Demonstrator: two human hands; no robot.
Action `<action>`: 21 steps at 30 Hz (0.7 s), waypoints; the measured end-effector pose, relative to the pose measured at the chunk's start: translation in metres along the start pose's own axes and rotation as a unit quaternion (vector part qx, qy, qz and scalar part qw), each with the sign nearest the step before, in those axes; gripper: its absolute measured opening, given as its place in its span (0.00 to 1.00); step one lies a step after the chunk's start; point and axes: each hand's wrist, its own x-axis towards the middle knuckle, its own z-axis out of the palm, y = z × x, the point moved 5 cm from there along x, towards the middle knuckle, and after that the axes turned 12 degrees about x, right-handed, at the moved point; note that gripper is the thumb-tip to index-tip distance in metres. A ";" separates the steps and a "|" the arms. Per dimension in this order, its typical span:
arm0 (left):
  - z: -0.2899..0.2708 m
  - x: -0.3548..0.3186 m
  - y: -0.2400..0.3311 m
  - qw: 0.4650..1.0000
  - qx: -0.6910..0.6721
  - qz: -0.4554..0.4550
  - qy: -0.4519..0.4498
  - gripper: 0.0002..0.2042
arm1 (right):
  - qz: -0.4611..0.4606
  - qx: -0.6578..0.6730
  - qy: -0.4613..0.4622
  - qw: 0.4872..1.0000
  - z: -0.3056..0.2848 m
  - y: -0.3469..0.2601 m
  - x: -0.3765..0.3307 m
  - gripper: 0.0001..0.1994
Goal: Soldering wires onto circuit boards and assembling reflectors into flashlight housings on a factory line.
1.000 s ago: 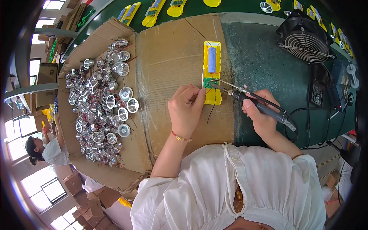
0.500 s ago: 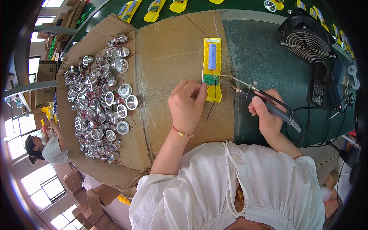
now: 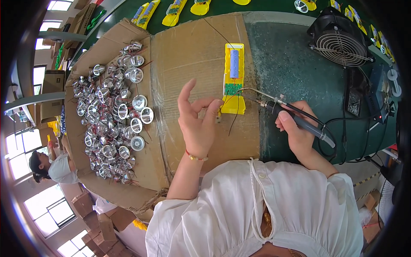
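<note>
A yellow plastic housing (image 3: 233, 105) lies on the cardboard sheet, with a blue cylindrical battery (image 3: 234, 64) and a small green circuit board (image 3: 233, 89) in it. My left hand (image 3: 196, 118) is beside its near end, index finger raised. Thumb and another finger pinch a small yellowish part (image 3: 219, 115), too small to name, with a thin red wire running toward the board. My right hand (image 3: 299, 126) grips a soldering iron (image 3: 295, 119). A thin bent metal tube (image 3: 261, 92) on the iron reaches to the board's right edge. A black wire (image 3: 233, 122) trails over the housing.
To the left, a cardboard box (image 3: 143, 188) holds many shiny reflector cups (image 3: 111, 111) with red wires. At the far right stand a black fan (image 3: 340, 45) and a blue soldering station (image 3: 377, 96), with cables by my right hand. More yellow housings (image 3: 173, 13) line the far side.
My left hand has drawn back from the board toward me and left, index finger lifting, with the small part now showing at the thumb. The housing has shifted slightly left. The soldering iron is almost still.
</note>
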 end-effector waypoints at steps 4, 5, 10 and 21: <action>0.008 0.007 -0.011 0.993 -0.037 -0.071 -0.086 0.04 | -0.008 -0.023 0.000 1.000 -0.002 0.001 0.001 0.08; 0.008 0.008 -0.010 0.993 0.030 -0.063 -0.100 0.04 | -0.006 -0.030 0.000 1.000 -0.002 0.002 0.001 0.08; 0.020 0.008 -0.013 0.991 0.064 -0.028 -0.116 0.04 | -0.048 -0.076 -0.027 0.996 0.003 -0.002 0.001 0.08; 0.026 0.012 -0.012 0.990 0.056 -0.029 -0.123 0.04 | -0.082 -0.141 -0.060 0.985 0.011 -0.001 0.003 0.06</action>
